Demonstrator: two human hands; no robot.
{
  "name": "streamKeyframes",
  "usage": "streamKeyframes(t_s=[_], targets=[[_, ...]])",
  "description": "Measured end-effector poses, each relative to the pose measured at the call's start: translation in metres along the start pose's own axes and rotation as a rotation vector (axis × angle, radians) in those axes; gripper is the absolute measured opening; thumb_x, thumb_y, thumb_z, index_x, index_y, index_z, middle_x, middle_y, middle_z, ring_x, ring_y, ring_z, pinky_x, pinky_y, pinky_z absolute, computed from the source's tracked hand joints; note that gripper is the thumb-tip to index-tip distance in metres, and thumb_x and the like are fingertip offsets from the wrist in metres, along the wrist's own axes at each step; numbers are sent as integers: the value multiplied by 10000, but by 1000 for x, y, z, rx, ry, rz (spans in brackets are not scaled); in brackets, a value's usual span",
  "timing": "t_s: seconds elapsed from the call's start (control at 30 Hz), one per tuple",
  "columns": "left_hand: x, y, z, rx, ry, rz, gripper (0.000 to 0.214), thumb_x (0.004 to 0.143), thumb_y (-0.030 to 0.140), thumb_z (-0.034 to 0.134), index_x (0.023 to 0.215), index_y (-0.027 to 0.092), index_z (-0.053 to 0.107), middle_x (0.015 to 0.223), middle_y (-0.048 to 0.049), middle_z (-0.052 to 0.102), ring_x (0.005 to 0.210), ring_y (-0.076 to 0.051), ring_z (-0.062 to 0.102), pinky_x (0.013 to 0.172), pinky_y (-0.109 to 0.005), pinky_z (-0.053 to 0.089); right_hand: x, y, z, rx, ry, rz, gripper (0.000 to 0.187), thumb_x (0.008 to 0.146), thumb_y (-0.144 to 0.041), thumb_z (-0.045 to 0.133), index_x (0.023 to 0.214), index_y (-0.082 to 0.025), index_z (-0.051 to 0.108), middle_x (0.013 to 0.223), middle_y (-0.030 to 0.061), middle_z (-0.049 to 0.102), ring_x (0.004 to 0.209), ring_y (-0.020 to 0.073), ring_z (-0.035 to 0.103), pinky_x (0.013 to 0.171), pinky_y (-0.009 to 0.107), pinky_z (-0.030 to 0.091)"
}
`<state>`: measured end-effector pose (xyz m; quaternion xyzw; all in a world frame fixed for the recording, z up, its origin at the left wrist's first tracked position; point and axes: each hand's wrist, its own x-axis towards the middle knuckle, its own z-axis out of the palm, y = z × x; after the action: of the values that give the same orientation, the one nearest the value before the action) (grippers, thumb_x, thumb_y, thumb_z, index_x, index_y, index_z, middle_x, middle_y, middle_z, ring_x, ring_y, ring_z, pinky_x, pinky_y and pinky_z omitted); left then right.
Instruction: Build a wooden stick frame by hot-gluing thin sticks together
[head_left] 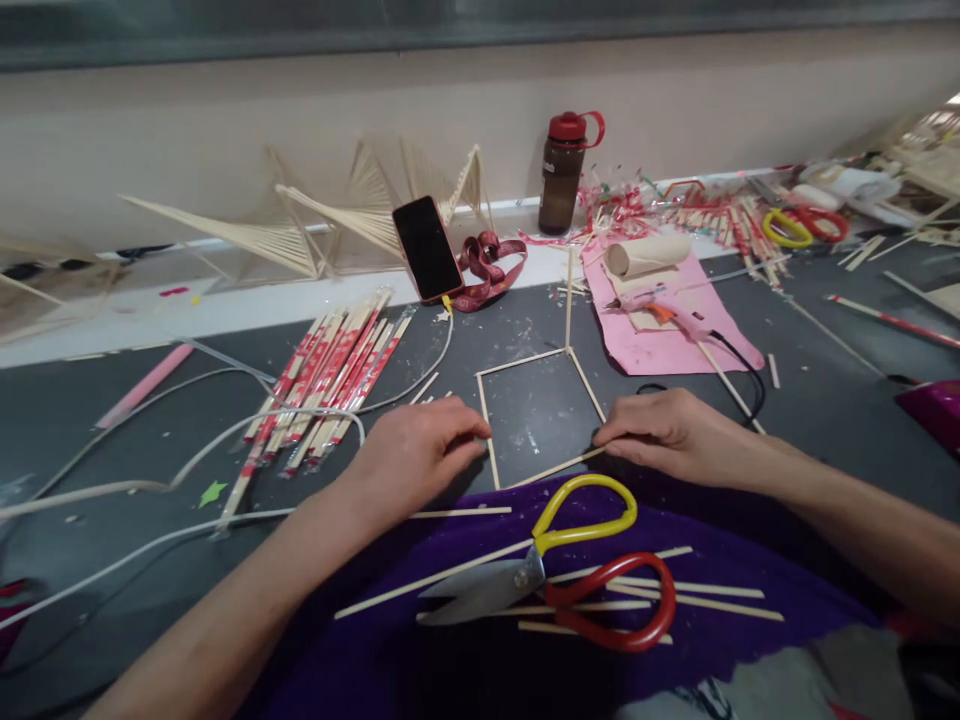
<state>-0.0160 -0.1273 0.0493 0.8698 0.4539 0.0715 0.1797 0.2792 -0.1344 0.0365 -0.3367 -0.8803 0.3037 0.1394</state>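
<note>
A four-sided frame of thin wooden chopsticks (pixel 523 362) lies on the dark grey table, with one chopstick (pixel 568 300) standing up from its far right corner. My left hand (pixel 416 450) pinches the frame's left side, thumb and forefinger closed on it. At the near right corner, my right hand (pixel 671 432) is closed on the frame; its fingertips hide the joint. Scissors (pixel 531 570) with one yellow and one red handle lie on purple cloth (pixel 360 655) in front of me, over several loose chopsticks (pixel 720 602).
Paper-wrapped chopsticks (pixel 322 375) lie left, near white cables (pixel 187 468). Behind stand a phone (pixel 427 250), a lanyard (pixel 486 272), a bottle (pixel 562 180) and twisted stick structures (pixel 247 240). Right, a soldering-iron-like tool (pixel 660 312) and cardboard tube (pixel 649 256) rest on pink paper (pixel 705 345).
</note>
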Motion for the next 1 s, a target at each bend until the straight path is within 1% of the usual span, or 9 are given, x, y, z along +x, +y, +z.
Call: streamKeyframes(t_s=[0.07,0.1,0.17,0.23,0.4,0.53,0.63,0.8,1.0], targets=[[-18,5,8,10,7,8,191,858,301,492,942,246,655,959,-4,660,876,-139,612,740,-244,448,0,0,10,-86,9,-38,227,922,-239,444,940,-158,655,829,48,629,741,100,570,667,211,407],[-26,7,12,25,7,-9,196,864,321,487,949,248,649,962,-5,654,869,-142,613,728,-247,453,1,0,15,-153,22,-59,240,927,-247,433,930,-158,655,843,58,628,760,112,569,677,224,406],[-42,11,21,49,2,-55,225,868,378,488,985,254,635,937,-4,651,824,-141,617,695,-250,458,2,-2,24,-292,35,-99,266,933,-266,414,902,-156,654,837,68,620,773,134,558,693,250,401],[-54,12,30,49,1,-77,228,875,387,483,988,253,627,900,-2,645,796,-134,617,676,-242,458,1,-4,31,-378,14,-132,280,938,-278,402,890,-153,648,806,64,609,751,140,542,694,263,392],[-70,12,46,18,-7,-12,203,899,317,452,967,262,634,862,-5,620,776,-123,601,660,-229,448,-5,-7,34,-389,-87,-146,257,937,-288,402,938,-160,624,808,54,600,743,138,528,696,265,380],[-70,11,50,-37,-4,19,190,899,293,454,913,261,641,826,-1,611,754,-115,589,652,-225,434,-1,-8,30,-358,-142,-157,277,944,-305,393,902,-163,627,776,45,598,729,126,535,690,252,378],[-64,9,48,-50,7,16,189,896,313,467,859,253,642,781,14,622,715,-108,598,620,-219,421,6,-3,27,-351,-127,-179,309,951,-321,380,858,-163,628,742,35,593,692,113,527,659,238,369],[-48,10,50,-18,17,-30,165,889,324,483,919,257,631,810,40,669,734,-112,633,634,-226,428,9,9,23,-395,-29,-124,265,942,-299,402,926,-173,635,798,41,606,713,110,551,631,227,368],[-41,11,55,-14,54,-21,198,889,321,476,976,260,644,842,10,658,746,-119,628,644,-226,452,0,14,25,-381,-26,-86,206,913,-275,462,968,-183,638,881,51,616,766,114,578,636,218,384]])
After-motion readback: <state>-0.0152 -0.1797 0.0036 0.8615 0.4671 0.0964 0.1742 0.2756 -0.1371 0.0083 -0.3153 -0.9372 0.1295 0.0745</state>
